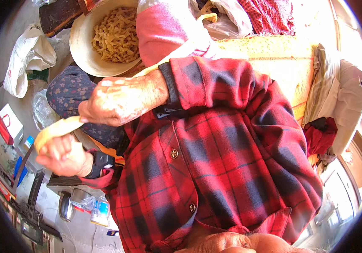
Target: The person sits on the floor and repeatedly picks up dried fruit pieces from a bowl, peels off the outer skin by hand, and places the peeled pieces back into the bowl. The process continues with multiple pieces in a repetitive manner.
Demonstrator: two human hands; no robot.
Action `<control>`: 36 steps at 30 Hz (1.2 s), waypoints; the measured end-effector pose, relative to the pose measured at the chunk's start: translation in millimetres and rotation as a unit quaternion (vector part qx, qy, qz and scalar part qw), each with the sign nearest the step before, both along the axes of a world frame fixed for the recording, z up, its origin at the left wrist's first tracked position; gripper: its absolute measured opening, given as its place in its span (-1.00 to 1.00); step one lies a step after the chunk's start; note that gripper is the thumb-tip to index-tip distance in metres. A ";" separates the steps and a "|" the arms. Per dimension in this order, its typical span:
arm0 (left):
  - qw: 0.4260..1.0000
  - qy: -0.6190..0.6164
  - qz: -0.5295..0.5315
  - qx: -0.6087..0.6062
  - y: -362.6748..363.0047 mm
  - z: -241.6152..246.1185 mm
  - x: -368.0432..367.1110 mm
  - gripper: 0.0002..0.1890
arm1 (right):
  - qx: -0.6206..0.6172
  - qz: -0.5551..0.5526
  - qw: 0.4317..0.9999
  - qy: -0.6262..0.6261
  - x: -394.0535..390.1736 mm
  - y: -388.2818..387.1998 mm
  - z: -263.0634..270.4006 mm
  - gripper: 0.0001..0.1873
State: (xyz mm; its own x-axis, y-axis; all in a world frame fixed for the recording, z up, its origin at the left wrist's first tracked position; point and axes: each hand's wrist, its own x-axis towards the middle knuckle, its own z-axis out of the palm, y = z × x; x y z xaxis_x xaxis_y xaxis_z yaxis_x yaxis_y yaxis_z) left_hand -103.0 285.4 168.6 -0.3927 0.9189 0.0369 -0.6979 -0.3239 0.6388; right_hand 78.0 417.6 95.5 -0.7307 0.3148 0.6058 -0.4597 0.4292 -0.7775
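A long, flat, pale yellow strip (59, 129) arcs between my two hands. My right hand (120, 99) pinches it between thumb and fingers, its back turned up. My left hand (65, 155), with a black device strapped at the wrist, is curled with the strip passing around its fingers; part of that grip is hidden. Beyond my right wrist, a pale yellow length runs across the pink cloth (165, 31) toward a clear plastic bag (228, 27). A large pale basin (81, 47) in front holds a heap of tan knotted or twisted strips (116, 38).
Dark floral cloth (70, 90) lies under my hands. To the left are a white sack (25, 60) and a crumpled clear bag (43, 109). A yellow mat (279, 63) and folded garments (326, 91) lie at right. A tin (100, 212) stands at lower left.
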 end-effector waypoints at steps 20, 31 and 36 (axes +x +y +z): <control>0.632 0.764 -0.103 -0.075 56.0 -50.4 68.8 -0.81 | -0.323 0.050 0.919 -0.221 61.0 12.9 -27.6 -0.56; 0.682 0.729 0.009 -0.051 64.1 -53.9 69.9 -0.74 | -0.478 0.001 0.859 -0.182 59.7 17.2 -23.9 -0.66; 0.851 0.483 -0.012 -0.205 57.3 -59.5 62.2 -0.71 | -0.489 -0.007 0.842 -0.227 59.0 19.6 -24.8 -0.68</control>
State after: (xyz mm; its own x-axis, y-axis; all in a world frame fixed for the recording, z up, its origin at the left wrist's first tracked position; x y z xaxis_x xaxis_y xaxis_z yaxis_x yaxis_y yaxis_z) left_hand -40.8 342.7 109.1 -0.3420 0.9397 0.0069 0.2132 0.0704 0.9745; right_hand 136.9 437.2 70.7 -0.8097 0.5107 -0.2891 -0.0195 -0.5158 -0.8565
